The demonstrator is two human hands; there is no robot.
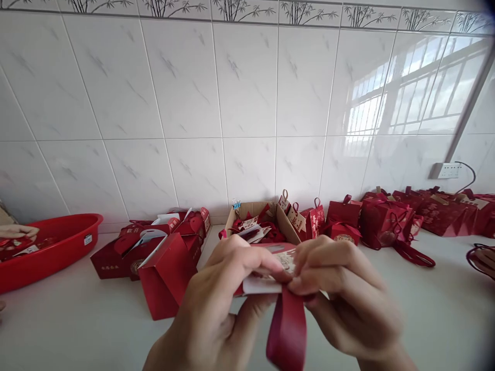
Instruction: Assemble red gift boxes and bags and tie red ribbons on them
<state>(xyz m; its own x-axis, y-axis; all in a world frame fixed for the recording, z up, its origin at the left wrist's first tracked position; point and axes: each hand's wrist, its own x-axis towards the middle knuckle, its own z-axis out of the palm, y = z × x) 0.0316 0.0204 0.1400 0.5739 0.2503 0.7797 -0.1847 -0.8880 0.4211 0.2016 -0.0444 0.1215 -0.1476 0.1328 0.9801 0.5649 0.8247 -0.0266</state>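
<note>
Close to the camera, my left hand (216, 304) and my right hand (348, 293) are both closed on a small red and white paper tag (266, 273), thumbs and forefingers pinching its top edge. A dark red ribbon (288, 330) hangs down from the tag between my hands. Just beyond the hands stands an open cardboard box (284, 219) holding more tags and ribbons. An unfolded red gift box (166, 278) stands to the left of my left hand.
Several red gift boxes (386, 219) line the white counter along the tiled wall to the right. A red plastic basin (58, 242) sits at far left, with another person's hand (17, 232) over it. Another hand (483, 260) shows at the right edge.
</note>
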